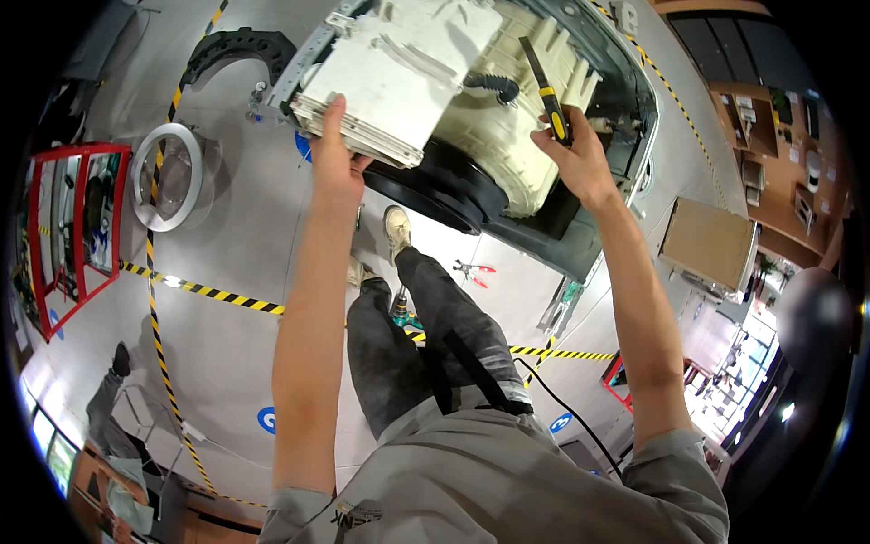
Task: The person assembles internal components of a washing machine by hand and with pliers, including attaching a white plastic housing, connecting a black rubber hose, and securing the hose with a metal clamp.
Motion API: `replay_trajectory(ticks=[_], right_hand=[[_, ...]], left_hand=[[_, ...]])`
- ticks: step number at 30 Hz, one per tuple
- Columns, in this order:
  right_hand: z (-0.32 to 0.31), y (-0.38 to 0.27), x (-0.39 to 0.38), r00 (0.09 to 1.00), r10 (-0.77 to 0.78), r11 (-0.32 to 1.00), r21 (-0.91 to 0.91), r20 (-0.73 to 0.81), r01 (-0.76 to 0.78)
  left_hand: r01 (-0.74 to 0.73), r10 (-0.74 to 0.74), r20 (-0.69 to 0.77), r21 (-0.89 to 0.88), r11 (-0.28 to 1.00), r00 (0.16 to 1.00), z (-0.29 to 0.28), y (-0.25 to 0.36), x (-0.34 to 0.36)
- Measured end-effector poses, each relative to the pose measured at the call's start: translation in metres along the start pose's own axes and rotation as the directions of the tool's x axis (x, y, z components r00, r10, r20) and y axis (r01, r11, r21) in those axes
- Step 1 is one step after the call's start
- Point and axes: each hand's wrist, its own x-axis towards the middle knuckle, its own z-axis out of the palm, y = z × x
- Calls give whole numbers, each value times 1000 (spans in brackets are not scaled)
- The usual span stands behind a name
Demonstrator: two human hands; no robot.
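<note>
An opened washing machine (580, 249) stands before me, its inside exposed. My left hand (337, 163) grips the near left edge of the white detergent drawer housing (390, 77), thumb on top and fingers curled beneath. In my right hand (580, 159) is a yellow and black screwdriver (549, 100), its dark shaft pointing up and away over the cream plastic tub (521, 150). A short black ribbed hose (494, 86) runs between housing and tub. Below the tub curves a black rubber door gasket (444, 186).
On the floor lie red-handled pliers (476, 274), a teal power drill (404, 313) near my feet, a round door ring (169, 178) and a dark curved part (240, 50). A red-framed rack (80, 231) stands left, a cardboard box (707, 240) right. Another person (118, 426) is at lower left.
</note>
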Motion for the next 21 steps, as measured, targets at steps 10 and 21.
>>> replay_trajectory(ticks=[10, 21], right_hand=[[8, 44, -100, 975, 210, 912, 344, 79, -224], [-36, 48, -82, 990, 132, 924, 356, 43, -139]], left_hand=[[10, -5, -93, 52, 999, 996, 16, 4, -8], [-83, 104, -137, 150, 985, 985, 16, -3, -3]])
